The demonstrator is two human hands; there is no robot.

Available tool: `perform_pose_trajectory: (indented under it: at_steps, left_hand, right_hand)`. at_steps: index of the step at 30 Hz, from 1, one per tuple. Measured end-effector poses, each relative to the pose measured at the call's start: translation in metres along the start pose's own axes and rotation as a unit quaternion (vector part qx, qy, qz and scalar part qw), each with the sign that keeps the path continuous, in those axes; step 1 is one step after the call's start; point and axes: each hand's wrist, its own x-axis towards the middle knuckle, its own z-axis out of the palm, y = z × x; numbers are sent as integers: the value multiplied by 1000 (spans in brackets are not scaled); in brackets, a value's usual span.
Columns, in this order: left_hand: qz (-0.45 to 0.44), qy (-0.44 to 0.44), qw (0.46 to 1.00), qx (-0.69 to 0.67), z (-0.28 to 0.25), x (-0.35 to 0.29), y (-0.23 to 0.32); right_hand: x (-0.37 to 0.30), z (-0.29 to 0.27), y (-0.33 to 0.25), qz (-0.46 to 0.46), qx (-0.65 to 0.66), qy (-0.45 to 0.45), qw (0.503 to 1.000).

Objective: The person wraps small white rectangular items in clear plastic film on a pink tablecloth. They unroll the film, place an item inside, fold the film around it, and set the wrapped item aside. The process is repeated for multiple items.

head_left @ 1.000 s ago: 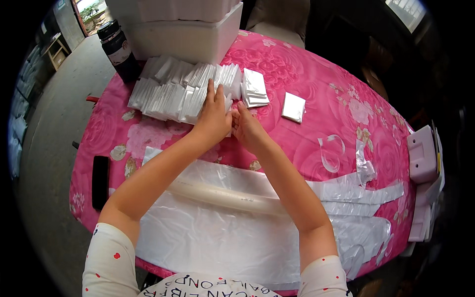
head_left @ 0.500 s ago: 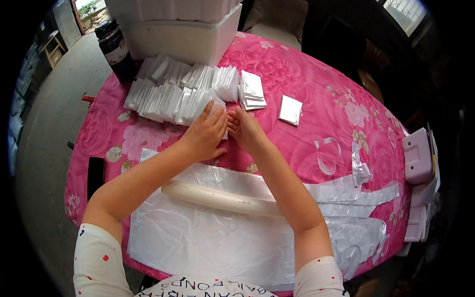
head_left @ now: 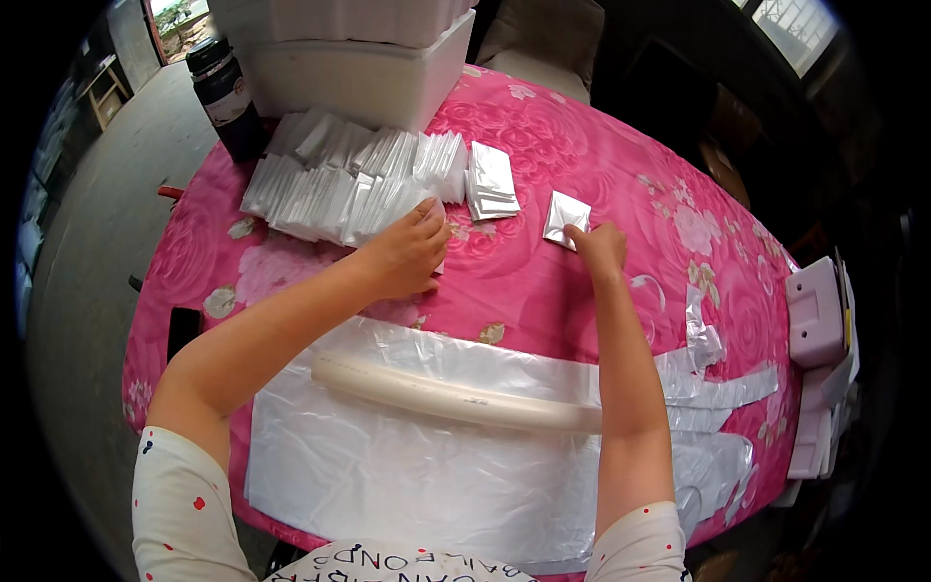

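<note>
My left hand (head_left: pixel 412 250) is at the near right end of a row of folded clear plastic packets (head_left: pixel 310 199), fingers together and curled against the end packet. Its fingertips are partly hidden. Farther right, my right hand (head_left: pixel 601 249) has its fingers closed at the near right edge of a single flat silvery folded plastic packet (head_left: pixel 562 215). The thumb lies on top of that packet, which is still on the tablecloth. Between the two hands, but farther back, lies a small stack of similar packets (head_left: pixel 493 175).
A pale tube (head_left: pixel 436 393) lies across plastic sheets (head_left: pixel 388 475) in front of me. Plastic strips (head_left: pixel 722 383) spread at the right on the pink floral tablecloth (head_left: pixel 524 281). White foam boxes (head_left: pixel 349 73) and a dark bottle (head_left: pixel 228 102) stand at the back left.
My right hand has moved right, away from beside my left hand, and onto the single packet. My left hand stays near the end of the row.
</note>
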Motion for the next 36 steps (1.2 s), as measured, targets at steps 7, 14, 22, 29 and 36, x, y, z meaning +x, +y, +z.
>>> perform_pose_trajectory:
  at_steps: [7,14,22,29,36]
  left_hand:
    - [11,16,1000,-16,-1,0,-1]
    - [11,26,999,17,4,-9,-6]
    - [-13,56,998,-33,8,-12,-13]
    - [-51,99,991,-72,13,-26,-16]
    - [-59,117,987,-96,20,-24,-15]
  right_hand:
    - [26,0,19,-15,105,-103,989]
    - [-19,-20,14,21,539,-393,745]
    - [-80,12,-29,41,423,-528,735]
    - [-116,3,-61,-217,174,-281,919]
    - [-135,29,-39,-391,-82,7,917]
